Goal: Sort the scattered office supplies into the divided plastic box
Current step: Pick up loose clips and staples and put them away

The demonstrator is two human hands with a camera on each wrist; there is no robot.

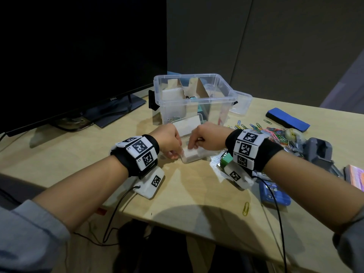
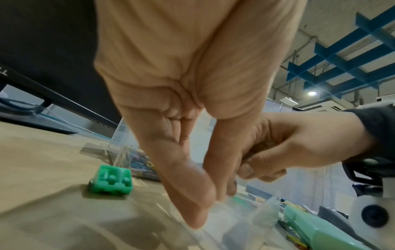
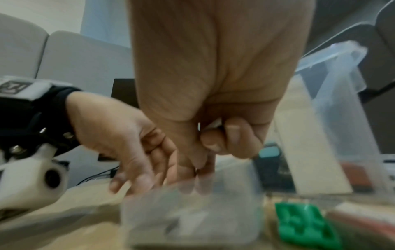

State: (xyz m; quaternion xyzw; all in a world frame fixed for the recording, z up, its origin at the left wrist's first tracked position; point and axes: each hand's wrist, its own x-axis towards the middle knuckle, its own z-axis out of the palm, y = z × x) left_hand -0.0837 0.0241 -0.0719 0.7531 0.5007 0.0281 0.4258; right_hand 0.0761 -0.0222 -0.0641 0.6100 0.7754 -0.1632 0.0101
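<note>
A small clear plastic case (image 1: 192, 157) lies on the desk just in front of the divided plastic box (image 1: 226, 86), whose cardboard dividers stand upright. My left hand (image 1: 173, 154) pinches the case's left edge between thumb and fingers (image 2: 213, 201). My right hand (image 1: 192, 146) comes in from the right with its fingers curled and pinches the case's top edge (image 3: 198, 167). The case (image 3: 192, 218) is blurred and I cannot make out its contents. A green sharpener (image 1: 228, 159) sits right of the case, under my right wrist.
A heap of coloured paper clips (image 1: 262, 131), a blue eraser (image 1: 287, 119), a tape roll (image 1: 293, 133), a grey stapler (image 1: 319, 152) and a blue staple box (image 1: 274, 194) lie to the right. A yellow clip (image 1: 245, 208) lies near the front edge. A monitor (image 1: 78, 56) stands at the back left.
</note>
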